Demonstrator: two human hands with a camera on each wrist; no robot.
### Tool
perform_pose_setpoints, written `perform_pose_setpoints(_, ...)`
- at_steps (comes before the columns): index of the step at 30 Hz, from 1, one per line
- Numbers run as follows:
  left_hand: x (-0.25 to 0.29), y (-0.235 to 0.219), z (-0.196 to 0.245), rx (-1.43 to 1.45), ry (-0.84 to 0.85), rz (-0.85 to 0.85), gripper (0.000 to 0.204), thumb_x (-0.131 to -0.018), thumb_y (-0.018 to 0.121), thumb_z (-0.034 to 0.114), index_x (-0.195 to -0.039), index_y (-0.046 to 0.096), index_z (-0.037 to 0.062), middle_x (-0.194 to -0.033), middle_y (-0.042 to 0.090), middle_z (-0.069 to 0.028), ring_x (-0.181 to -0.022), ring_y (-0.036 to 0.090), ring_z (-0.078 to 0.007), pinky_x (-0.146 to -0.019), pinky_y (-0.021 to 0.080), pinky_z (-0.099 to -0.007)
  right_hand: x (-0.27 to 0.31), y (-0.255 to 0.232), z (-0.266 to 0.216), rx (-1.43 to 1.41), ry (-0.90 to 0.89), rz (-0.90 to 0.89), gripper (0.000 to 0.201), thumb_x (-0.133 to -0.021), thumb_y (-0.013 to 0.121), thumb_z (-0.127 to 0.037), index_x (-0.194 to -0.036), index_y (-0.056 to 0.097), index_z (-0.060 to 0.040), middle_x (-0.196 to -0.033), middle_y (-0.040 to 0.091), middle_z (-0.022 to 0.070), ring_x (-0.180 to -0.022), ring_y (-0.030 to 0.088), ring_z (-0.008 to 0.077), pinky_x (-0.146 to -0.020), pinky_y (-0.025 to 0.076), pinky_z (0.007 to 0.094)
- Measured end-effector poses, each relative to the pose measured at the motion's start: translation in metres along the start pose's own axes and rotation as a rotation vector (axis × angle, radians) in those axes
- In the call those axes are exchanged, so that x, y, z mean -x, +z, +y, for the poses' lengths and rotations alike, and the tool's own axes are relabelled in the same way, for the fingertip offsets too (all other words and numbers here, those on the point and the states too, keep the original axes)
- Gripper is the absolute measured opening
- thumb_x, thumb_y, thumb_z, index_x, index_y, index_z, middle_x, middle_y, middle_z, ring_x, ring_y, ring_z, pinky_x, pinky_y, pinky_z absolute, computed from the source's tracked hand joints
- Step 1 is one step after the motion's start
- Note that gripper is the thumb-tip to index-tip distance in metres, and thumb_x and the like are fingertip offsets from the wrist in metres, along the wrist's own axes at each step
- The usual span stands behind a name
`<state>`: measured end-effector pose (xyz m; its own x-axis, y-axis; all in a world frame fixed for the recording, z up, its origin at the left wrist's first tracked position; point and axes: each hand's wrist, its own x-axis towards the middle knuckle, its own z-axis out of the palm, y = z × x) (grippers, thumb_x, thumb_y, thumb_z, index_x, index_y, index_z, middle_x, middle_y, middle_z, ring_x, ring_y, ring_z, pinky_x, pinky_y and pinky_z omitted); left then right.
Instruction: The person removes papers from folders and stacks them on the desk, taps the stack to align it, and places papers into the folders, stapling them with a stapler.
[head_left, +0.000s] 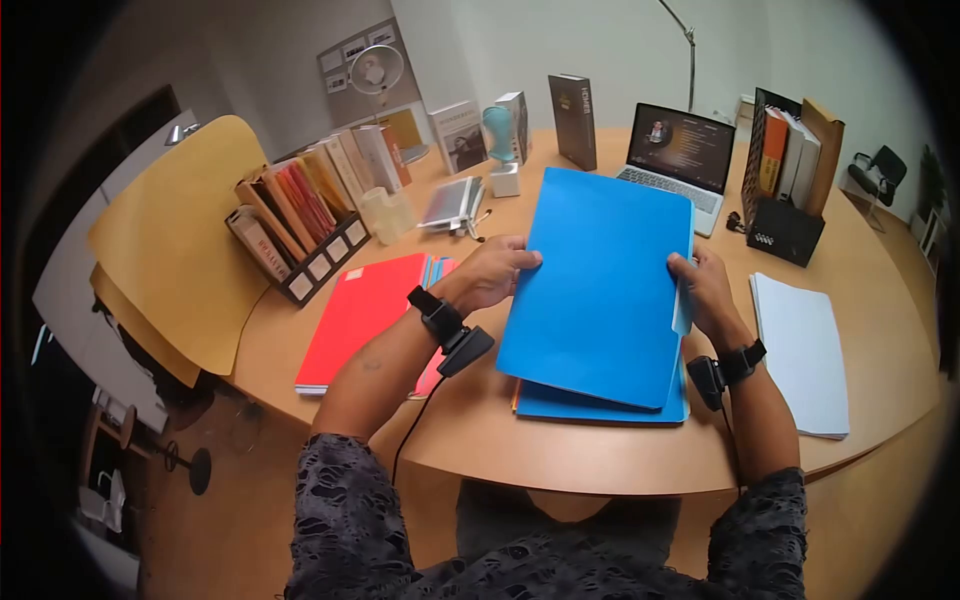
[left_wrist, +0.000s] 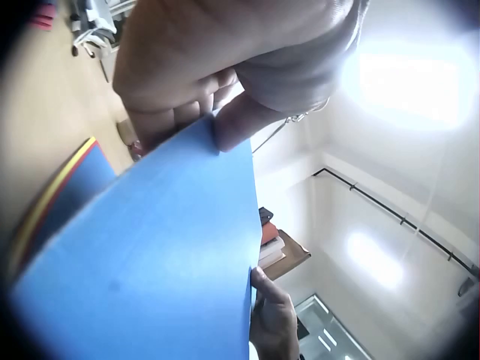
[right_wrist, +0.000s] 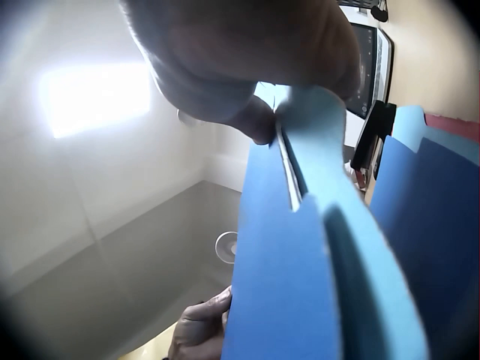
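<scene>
A blue file folder [head_left: 598, 285] is held up over the table, its face towards the head camera. My left hand [head_left: 497, 272] pinches its left edge, thumb on the front and fingers behind. On the opposite edge my right hand [head_left: 708, 292] grips near the tab, thumb in front. The right wrist view shows the folder's covers slightly parted by that hand, with a thin white edge [right_wrist: 288, 169] between them and a light blue inner side [right_wrist: 360, 232]. Below lies another blue folder [head_left: 600, 404] on a small pile with coloured edges, mostly hidden by the raised one.
Left of the folder lies a pile topped by a red folder [head_left: 375, 305]; white paper [head_left: 803, 355] lies at right. A file rack [head_left: 325, 260], a laptop [head_left: 680, 150], an upright dark book [head_left: 573, 122] and a black book holder [head_left: 788, 232] stand farther back.
</scene>
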<state>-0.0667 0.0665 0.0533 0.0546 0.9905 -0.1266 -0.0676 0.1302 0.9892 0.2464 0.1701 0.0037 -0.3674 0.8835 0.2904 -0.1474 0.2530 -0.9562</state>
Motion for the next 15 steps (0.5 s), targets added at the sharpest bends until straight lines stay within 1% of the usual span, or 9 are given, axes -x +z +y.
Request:
perform_pose_setpoints(1, 0.006, -0.008, -0.004, -0.003, -0.006, 0.01, 0.027, -0.095, 0.054, 0.007, -0.12, 0.055, -0.0038, -0.111, 0.064, -0.0125, -0.097, 0.065, -0.0208, -0.085, 0.055, -0.0368, 0.001, 0.004, 0.001, -0.009, 0.004, -0.006, 0.024, -0.093, 0.063, -0.02, -0.107, 0.061, -0.0003, -0.089, 0.064, 0.0049, -0.074, 0.061, 0.0124, -0.063, 0.052, 0.0274)
perform_pose_setpoints(3, 0.018, -0.035, -0.006, 0.072, 0.052, 0.048, 0.028, -0.095, 0.051, 0.004, -0.121, 0.055, -0.0031, -0.111, 0.063, -0.0125, -0.097, 0.065, -0.0222, -0.086, 0.055, -0.0388, 0.0, 0.01, -0.001, -0.163, 0.179, -0.048, 0.022, -0.097, 0.058, -0.025, -0.105, 0.059, -0.0045, -0.088, 0.062, 0.0057, -0.073, 0.062, 0.0135, -0.06, 0.052, 0.0268)
perform_pose_setpoints(4, 0.03, -0.054, 0.004, -0.024, 0.057, 0.056, 0.028, -0.094, 0.052, 0.002, -0.122, 0.054, -0.0008, -0.118, 0.062, -0.011, -0.104, 0.063, -0.0203, -0.091, 0.054, -0.0363, 0.008, 0.015, -0.017, -0.156, 0.232, -0.036, 0.024, -0.1, 0.054, -0.03, -0.104, 0.057, -0.0064, -0.091, 0.062, 0.007, -0.073, 0.063, 0.0154, -0.06, 0.052, 0.0262)
perform_pose_setpoints(6, 0.045, -0.109, 0.01, -0.018, 0.057, 0.187, 0.041, -0.095, 0.048, 0.001, -0.136, 0.046, -0.0036, -0.124, 0.06, -0.0141, -0.109, 0.061, -0.0235, -0.099, 0.05, -0.041, 0.009, 0.009, -0.015, -0.148, 0.263, -0.046, 0.024, -0.1, 0.054, -0.03, -0.105, 0.056, -0.0063, -0.092, 0.062, 0.0074, -0.073, 0.063, 0.0159, -0.059, 0.052, 0.0265)
perform_pose_setpoints(8, 0.075, -0.154, 0.026, -0.112, -0.002, 0.283, 0.044, -0.096, 0.042, 0.001, -0.14, 0.041, -0.0051, -0.132, 0.055, -0.0163, -0.116, 0.057, -0.0241, -0.105, 0.045, -0.0391, 0.008, 0.0, -0.009, -0.137, 0.295, -0.055, 0.025, -0.1, 0.054, -0.031, -0.105, 0.056, -0.0063, -0.094, 0.062, 0.0078, -0.073, 0.064, 0.0164, -0.059, 0.052, 0.0269)
perform_pose_setpoints(11, 0.119, -0.231, 0.023, -0.256, -0.047, 0.442, 0.045, -0.096, 0.042, 0.003, -0.141, 0.042, -0.0035, -0.13, 0.056, -0.0151, -0.114, 0.057, -0.0237, -0.104, 0.042, -0.0384, 0.006, -0.007, 0.002, -0.103, 0.367, -0.082, 0.025, -0.1, 0.055, -0.031, -0.103, 0.056, -0.0059, -0.093, 0.062, 0.008, -0.074, 0.064, 0.0161, -0.059, 0.052, 0.0265)
perform_pose_setpoints(12, 0.13, -0.253, 0.015, -0.349, -0.051, 0.574, 0.038, -0.093, 0.046, 0.005, -0.129, 0.055, -0.002, -0.115, 0.064, -0.0118, -0.103, 0.061, -0.021, -0.093, 0.05, -0.0347, 0.006, -0.008, 0.003, -0.089, 0.389, -0.084, 0.025, -0.1, 0.055, -0.031, -0.104, 0.056, -0.0063, -0.092, 0.063, 0.007, -0.073, 0.064, 0.0146, -0.059, 0.052, 0.0254)
perform_pose_setpoints(14, 0.155, -0.297, -0.004, -0.342, -0.071, 0.597, 0.032, -0.09, 0.05, 0.006, -0.12, 0.059, -0.0007, -0.11, 0.064, -0.0084, -0.099, 0.061, -0.0188, -0.09, 0.05, -0.0339, 0.005, -0.009, 0.005, -0.073, 0.413, -0.08, 0.024, -0.099, 0.056, -0.03, -0.105, 0.056, -0.0068, -0.09, 0.063, 0.006, -0.072, 0.064, 0.0131, -0.058, 0.052, 0.0242)
perform_pose_setpoints(15, 0.163, -0.307, -0.011, -0.341, -0.144, 0.672, 0.032, -0.09, 0.051, 0.006, -0.12, 0.06, 0.0003, -0.107, 0.065, -0.0077, -0.095, 0.061, -0.0185, -0.088, 0.05, -0.0342, 0.005, -0.01, 0.006, -0.075, 0.412, -0.081, 0.025, -0.099, 0.056, -0.03, -0.105, 0.056, -0.0061, -0.091, 0.063, 0.0061, -0.072, 0.064, 0.013, -0.058, 0.052, 0.024)
